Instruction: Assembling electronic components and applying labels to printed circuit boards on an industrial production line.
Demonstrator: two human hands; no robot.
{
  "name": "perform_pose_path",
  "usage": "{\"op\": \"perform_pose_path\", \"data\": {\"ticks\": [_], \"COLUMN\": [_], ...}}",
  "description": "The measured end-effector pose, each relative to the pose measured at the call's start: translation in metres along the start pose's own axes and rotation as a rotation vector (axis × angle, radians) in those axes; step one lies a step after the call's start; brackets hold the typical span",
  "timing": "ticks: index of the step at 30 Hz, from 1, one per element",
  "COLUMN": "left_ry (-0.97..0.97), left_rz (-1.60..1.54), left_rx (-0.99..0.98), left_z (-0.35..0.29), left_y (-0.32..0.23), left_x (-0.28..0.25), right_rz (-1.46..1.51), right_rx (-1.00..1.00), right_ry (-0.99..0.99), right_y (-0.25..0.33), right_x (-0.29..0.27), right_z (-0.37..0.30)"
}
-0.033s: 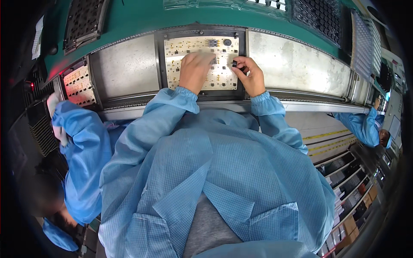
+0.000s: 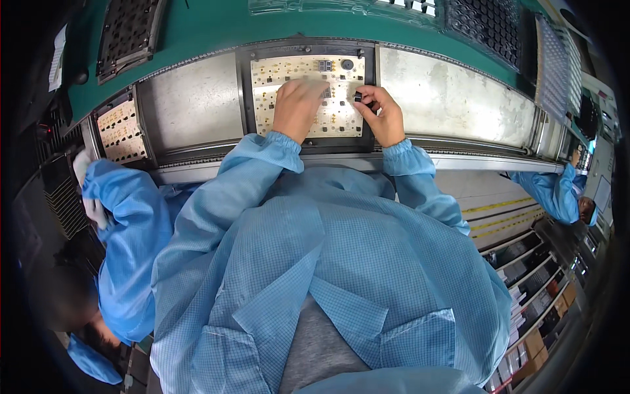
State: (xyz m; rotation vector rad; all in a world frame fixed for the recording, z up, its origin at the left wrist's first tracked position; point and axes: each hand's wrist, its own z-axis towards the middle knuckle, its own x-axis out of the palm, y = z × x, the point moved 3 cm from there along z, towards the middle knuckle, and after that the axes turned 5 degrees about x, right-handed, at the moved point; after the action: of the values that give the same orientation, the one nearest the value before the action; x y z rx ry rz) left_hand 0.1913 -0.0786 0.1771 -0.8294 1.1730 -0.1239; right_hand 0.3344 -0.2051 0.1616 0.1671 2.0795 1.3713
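Observation:
My left hand (image 2: 298, 110) is over the middle of a pale circuit board panel (image 2: 266, 125). Its fingers are bent, slightly blurred, with the tips closed at a small digit display (image 2: 326, 94) in the panel's second row; the thumb is hidden. Between thumb and index finger, my right hand (image 2: 382, 118) pinches a small black component (image 2: 358, 96) just above the panel's right edge. Another digit display (image 2: 325, 65) sits in the far row, beside a round black buzzer (image 2: 348, 64). A dark frame (image 2: 369, 72) surrounds the panel.
Bare metal plates (image 2: 453, 95) flank the frame. Another framed board (image 2: 121, 134) lies at the left, near a co-worker's gloved hand (image 2: 92, 197). Black part trays (image 2: 485, 29) stand on the green bench (image 2: 210, 26) at the back. A second co-worker (image 2: 558, 194) is far right.
The red glow over the left board is gone. The co-worker's gloved hand at the left has shifted slightly. My own hands have hardly moved.

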Motion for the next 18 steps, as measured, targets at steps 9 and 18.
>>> {"op": "perform_pose_path", "data": {"ticks": [9, 18], "left_ry": [0.045, 0.262], "left_rz": [0.109, 0.125], "left_rx": [0.121, -0.002], "left_z": [0.007, 0.035], "left_y": [-0.003, -0.004], "left_x": [-0.006, -0.002], "right_rz": [-0.01, -0.054], "right_rx": [0.016, 0.018], "right_ry": [-0.035, -0.037], "right_y": [0.004, 0.002], "right_x": [-0.004, -0.008], "right_z": [0.0, -0.001]}}
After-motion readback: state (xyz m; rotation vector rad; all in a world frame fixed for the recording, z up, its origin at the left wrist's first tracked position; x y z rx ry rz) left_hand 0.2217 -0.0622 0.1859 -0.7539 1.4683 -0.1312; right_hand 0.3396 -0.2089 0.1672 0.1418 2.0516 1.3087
